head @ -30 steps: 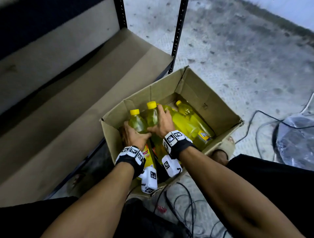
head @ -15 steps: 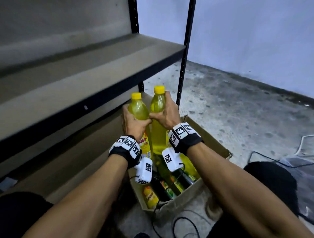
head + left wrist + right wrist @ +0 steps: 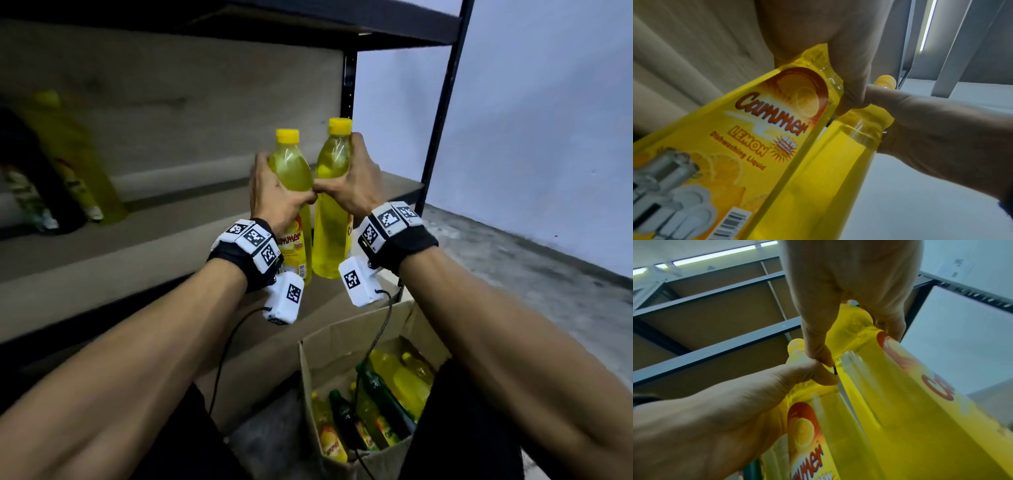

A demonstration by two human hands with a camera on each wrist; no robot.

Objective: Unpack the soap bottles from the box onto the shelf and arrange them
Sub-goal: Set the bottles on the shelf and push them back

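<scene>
Two yellow soap bottles with yellow caps are held upright side by side in front of the middle shelf board (image 3: pixel 154 236). My left hand (image 3: pixel 274 192) grips the left bottle (image 3: pixel 291 171) round its upper body; its label (image 3: pixel 764 129) reads lemon dishwashing liquid. My right hand (image 3: pixel 356 185) grips the right bottle (image 3: pixel 330 219) just below the neck. The thumbs of both hands touch between the bottles. Below them, the open cardboard box (image 3: pixel 318 346) on the floor holds several more bottles, yellow and dark green.
Blurred bottles (image 3: pixel 65 161) stand at the far left of the same shelf. A black upright post (image 3: pixel 442 113) marks the shelf's right end, with another board overhead. Bare concrete floor (image 3: pixel 513 274) and a pale wall lie to the right.
Both hands have lifted the two bottles out of the box and raised them from the lower shelf's level to the middle shelf. My head has tilted up.
</scene>
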